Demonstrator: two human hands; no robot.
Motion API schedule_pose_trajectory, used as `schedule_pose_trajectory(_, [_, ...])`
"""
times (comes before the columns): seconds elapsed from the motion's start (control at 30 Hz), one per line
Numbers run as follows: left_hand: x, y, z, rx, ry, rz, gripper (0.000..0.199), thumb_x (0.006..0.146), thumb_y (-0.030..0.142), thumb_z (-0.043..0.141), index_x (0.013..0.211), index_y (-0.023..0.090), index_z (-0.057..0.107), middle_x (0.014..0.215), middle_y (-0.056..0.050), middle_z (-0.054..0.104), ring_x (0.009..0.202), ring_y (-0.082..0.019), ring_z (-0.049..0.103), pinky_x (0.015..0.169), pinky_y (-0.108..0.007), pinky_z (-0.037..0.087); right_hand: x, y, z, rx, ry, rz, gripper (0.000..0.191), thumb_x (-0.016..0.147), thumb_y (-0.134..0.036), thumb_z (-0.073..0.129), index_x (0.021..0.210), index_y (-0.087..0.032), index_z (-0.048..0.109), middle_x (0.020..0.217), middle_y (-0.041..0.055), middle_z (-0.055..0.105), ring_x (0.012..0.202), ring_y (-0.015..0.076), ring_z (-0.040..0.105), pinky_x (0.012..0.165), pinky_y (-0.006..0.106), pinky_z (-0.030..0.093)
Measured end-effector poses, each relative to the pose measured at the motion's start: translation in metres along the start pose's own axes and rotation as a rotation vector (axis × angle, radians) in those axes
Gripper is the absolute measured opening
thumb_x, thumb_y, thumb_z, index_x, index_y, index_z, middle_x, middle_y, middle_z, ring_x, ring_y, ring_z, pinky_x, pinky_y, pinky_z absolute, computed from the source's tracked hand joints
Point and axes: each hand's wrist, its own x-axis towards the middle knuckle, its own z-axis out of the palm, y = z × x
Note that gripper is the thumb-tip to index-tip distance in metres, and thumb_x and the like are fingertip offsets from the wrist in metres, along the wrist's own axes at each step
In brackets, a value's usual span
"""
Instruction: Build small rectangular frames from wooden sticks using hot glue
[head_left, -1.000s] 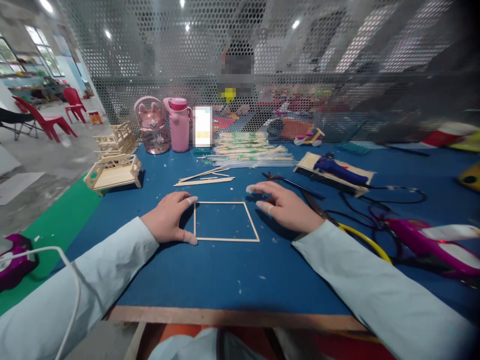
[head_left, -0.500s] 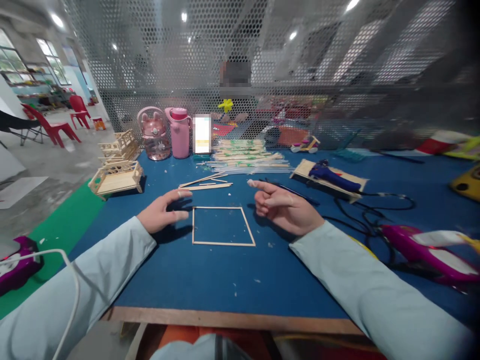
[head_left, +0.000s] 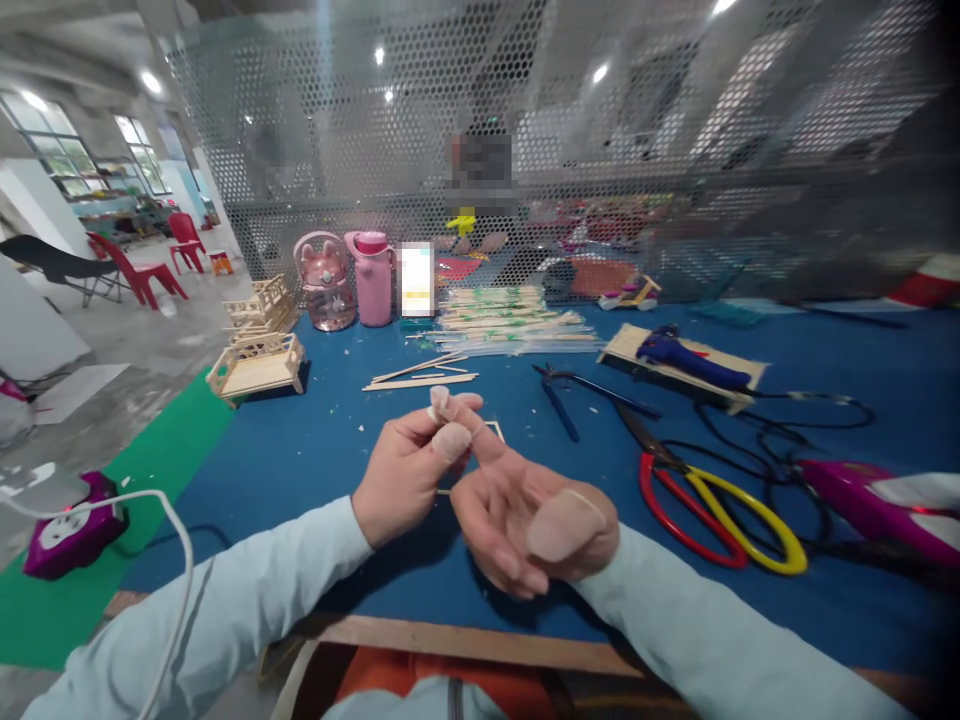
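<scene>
My left hand (head_left: 401, 465) is pinched around the index finger of my right hand (head_left: 532, 515), above the blue table. The right hand lies palm up, its fingers loosely apart and nothing in its palm. Pale wraps cover some fingertips and thumbs. Under the hands, a thin stick frame (head_left: 495, 430) shows only in small parts; the rest is hidden. Just behind them are several loose sticks (head_left: 424, 380).
Blue-handled pliers (head_left: 559, 405) and red-and-yellow scissors (head_left: 679, 470) lie right of the hands. Farther back stand a small wooden model bed (head_left: 259, 370), a pink bottle (head_left: 373, 280) and stick bundles (head_left: 499, 320). A blue tool (head_left: 694, 362) rests on a wooden piece at right.
Both hands have come together over the stick frame, now mostly covered. The left hand has closed on the right index finger, and the right hand has turned palm up. The view has shifted slightly.
</scene>
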Motion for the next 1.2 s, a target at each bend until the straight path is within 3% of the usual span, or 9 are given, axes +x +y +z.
schedule_pose_trajectory(0.17, [0.004, 0.001, -0.002, -0.029, 0.017, -0.024, 0.045, 0.065, 0.048, 0.070, 0.097, 0.016, 0.068, 0.064, 0.002, 0.053, 0.055, -0.007, 0.038, 0.057, -0.022, 0.034, 0.002, 0.002, -0.003, -0.074, 0.131, -0.051, 0.109, 0.056, -0.019, 0.067, 0.142, -0.030, 0.000, 0.061, -0.0062, 0.062, 0.037, 0.0062, 0.047, 0.034, 0.016, 0.038])
schedule_pose_trajectory(0.3, [0.003, -0.007, -0.003, -0.106, 0.054, -0.045, 0.044, 0.067, 0.054, 0.065, 0.092, 0.018, 0.068, 0.061, 0.004, 0.050, 0.053, -0.006, 0.039, 0.056, -0.020, 0.035, 0.005, 0.009, -0.005, -0.164, 0.076, -0.004, 0.110, 0.060, -0.014, 0.067, 0.141, -0.032, -0.004, 0.065, -0.0059, 0.063, 0.038, 0.0053, 0.048, 0.034, 0.014, 0.039])
schedule_pose_trajectory(0.5, [-0.001, -0.008, -0.003, -0.100, -0.147, -0.175, 0.047, 0.061, 0.049, 0.073, 0.096, 0.018, 0.066, 0.084, -0.002, 0.061, 0.079, -0.014, 0.056, 0.076, -0.027, 0.043, 0.001, 0.009, -0.006, -0.127, 0.024, 0.004, 0.104, 0.066, -0.018, 0.062, 0.141, -0.028, -0.008, 0.067, -0.0038, 0.065, 0.038, 0.0048, 0.050, 0.036, 0.012, 0.039])
schedule_pose_trajectory(0.6, [0.002, 0.001, -0.003, -0.092, -0.031, -0.049, 0.046, 0.066, 0.052, 0.067, 0.098, 0.019, 0.064, 0.105, -0.005, 0.061, 0.099, -0.020, 0.054, 0.085, -0.031, 0.041, 0.002, 0.008, -0.008, -0.124, 0.009, -0.003, 0.103, 0.065, -0.019, 0.064, 0.142, -0.028, -0.003, 0.068, -0.0042, 0.065, 0.039, 0.0050, 0.050, 0.035, 0.013, 0.039])
schedule_pose_trajectory(0.7, [-0.001, 0.002, 0.002, -0.119, 0.036, -0.003, 0.043, 0.071, 0.059, 0.058, 0.083, 0.018, 0.063, 0.106, -0.007, 0.063, 0.101, -0.021, 0.053, 0.089, -0.034, 0.041, 0.005, 0.011, -0.008, -0.172, 0.008, 0.059, 0.097, 0.064, -0.019, 0.066, 0.142, -0.027, 0.009, 0.069, -0.0039, 0.065, 0.039, 0.0051, 0.050, 0.036, 0.014, 0.039])
schedule_pose_trajectory(0.8, [-0.010, -0.005, 0.005, -0.146, -0.105, -0.067, 0.040, 0.075, 0.058, 0.054, 0.074, 0.019, 0.061, 0.109, -0.005, 0.063, 0.106, -0.021, 0.053, 0.096, -0.036, 0.037, 0.004, 0.014, -0.004, -0.222, -0.004, 0.153, 0.088, 0.063, -0.024, 0.068, 0.139, -0.020, 0.025, 0.063, -0.0026, 0.064, 0.038, 0.0057, 0.048, 0.035, 0.015, 0.037])
schedule_pose_trajectory(0.9, [-0.013, -0.007, 0.003, -0.143, -0.260, -0.161, 0.034, 0.073, 0.051, 0.061, 0.086, 0.020, 0.063, 0.120, -0.006, 0.058, 0.110, -0.023, 0.051, 0.094, -0.036, 0.039, 0.001, 0.014, 0.001, -0.265, 0.041, 0.161, 0.092, 0.066, -0.023, 0.065, 0.142, -0.025, 0.014, 0.062, -0.0034, 0.063, 0.040, 0.0061, 0.048, 0.036, 0.015, 0.037])
schedule_pose_trajectory(1.07, [-0.004, 0.001, -0.004, -0.156, -0.036, -0.093, 0.049, 0.076, 0.058, 0.053, 0.102, 0.018, 0.063, 0.120, -0.008, 0.057, 0.107, -0.023, 0.052, 0.085, -0.032, 0.044, 0.001, 0.017, 0.002, -0.582, 0.215, -0.022, 0.097, 0.071, -0.011, 0.056, 0.142, -0.030, -0.007, 0.070, -0.0052, 0.060, 0.044, 0.0038, 0.045, 0.044, 0.016, 0.039])
schedule_pose_trajectory(1.2, [-0.007, -0.002, -0.002, -0.149, -0.113, -0.202, 0.046, 0.080, 0.059, 0.045, 0.099, 0.021, 0.063, 0.126, -0.007, 0.054, 0.081, -0.017, 0.061, 0.067, -0.030, 0.049, 0.001, 0.022, -0.004, -1.001, 0.277, -0.032, 0.092, 0.073, -0.009, 0.051, 0.143, -0.023, -0.007, 0.073, -0.0018, 0.058, 0.049, 0.0062, 0.046, 0.047, 0.019, 0.041])
